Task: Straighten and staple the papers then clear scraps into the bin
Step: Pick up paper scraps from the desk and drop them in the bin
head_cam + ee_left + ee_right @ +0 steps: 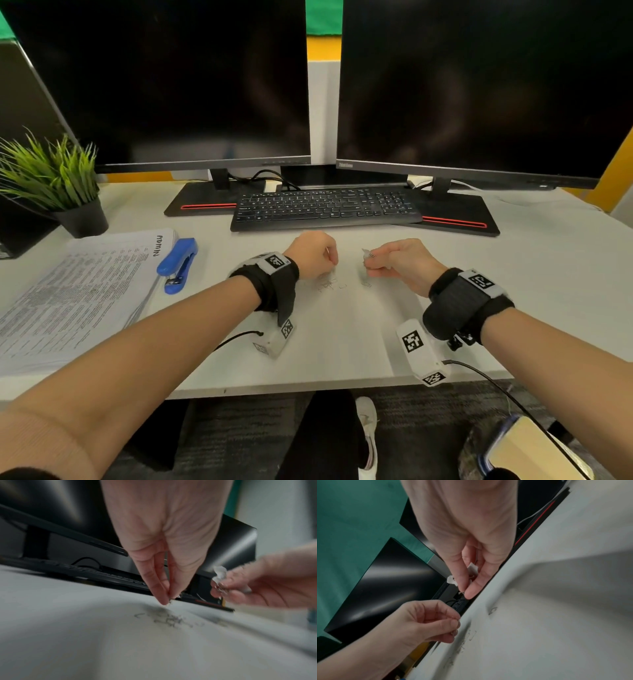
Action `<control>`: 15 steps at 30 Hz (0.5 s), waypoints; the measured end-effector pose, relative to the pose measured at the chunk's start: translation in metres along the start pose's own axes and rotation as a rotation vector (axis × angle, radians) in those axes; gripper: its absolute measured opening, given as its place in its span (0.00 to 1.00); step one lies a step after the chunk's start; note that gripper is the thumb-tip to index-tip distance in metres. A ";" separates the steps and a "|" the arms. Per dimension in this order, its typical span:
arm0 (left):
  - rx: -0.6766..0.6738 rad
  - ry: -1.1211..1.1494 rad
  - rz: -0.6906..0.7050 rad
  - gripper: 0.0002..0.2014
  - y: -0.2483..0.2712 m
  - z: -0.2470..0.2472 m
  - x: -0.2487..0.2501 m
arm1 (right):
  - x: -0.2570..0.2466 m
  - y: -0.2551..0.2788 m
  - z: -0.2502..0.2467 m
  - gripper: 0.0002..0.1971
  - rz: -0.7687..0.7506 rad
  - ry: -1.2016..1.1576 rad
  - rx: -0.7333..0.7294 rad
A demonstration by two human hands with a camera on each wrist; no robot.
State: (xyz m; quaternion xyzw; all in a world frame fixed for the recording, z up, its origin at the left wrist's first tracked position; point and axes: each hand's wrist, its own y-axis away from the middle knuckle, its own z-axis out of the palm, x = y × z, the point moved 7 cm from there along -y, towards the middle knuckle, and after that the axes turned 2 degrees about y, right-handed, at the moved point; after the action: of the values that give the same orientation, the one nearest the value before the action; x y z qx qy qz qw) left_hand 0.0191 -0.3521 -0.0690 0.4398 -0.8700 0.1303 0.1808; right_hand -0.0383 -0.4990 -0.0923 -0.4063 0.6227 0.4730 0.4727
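Note:
Bent staples (330, 284) lie scattered on the white desk (342, 335) between my hands. My left hand (325, 263) hovers just over them, its fingertips (163, 600) pinching a small staple scrap. My right hand (371, 263) is beside it to the right and pinches white paper scraps (471, 568) together with some staples. A single staple (365, 283) lies under the right hand. The stack of printed papers (78, 291) lies at the left of the desk, with the blue stapler (178, 263) beside its right edge.
A black keyboard (325, 207) and two dark monitors (171, 85) stand behind my hands. A potted plant (58, 178) sits at the back left. On the floor at the lower right is a beige, blue-rimmed container (524, 448). A cable (496, 383) trails off the desk edge.

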 end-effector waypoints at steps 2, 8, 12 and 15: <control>0.022 0.165 -0.078 0.07 -0.003 -0.006 -0.011 | 0.002 0.001 0.000 0.06 0.012 -0.074 0.014; 0.096 0.849 -0.219 0.05 0.003 -0.020 -0.022 | 0.005 0.007 0.001 0.04 0.040 -0.303 0.028; 0.090 0.991 -0.194 0.06 0.007 -0.022 -0.005 | -0.004 0.017 -0.008 0.08 0.030 -0.460 0.019; 0.073 1.042 -0.134 0.04 0.002 -0.024 0.025 | -0.016 0.032 -0.030 0.06 -0.016 -0.526 0.062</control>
State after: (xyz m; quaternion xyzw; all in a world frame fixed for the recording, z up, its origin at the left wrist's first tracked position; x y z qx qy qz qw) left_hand 0.0083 -0.3595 -0.0372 0.3772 -0.6296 0.3503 0.5819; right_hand -0.0711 -0.5203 -0.0671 -0.2598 0.4893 0.5392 0.6343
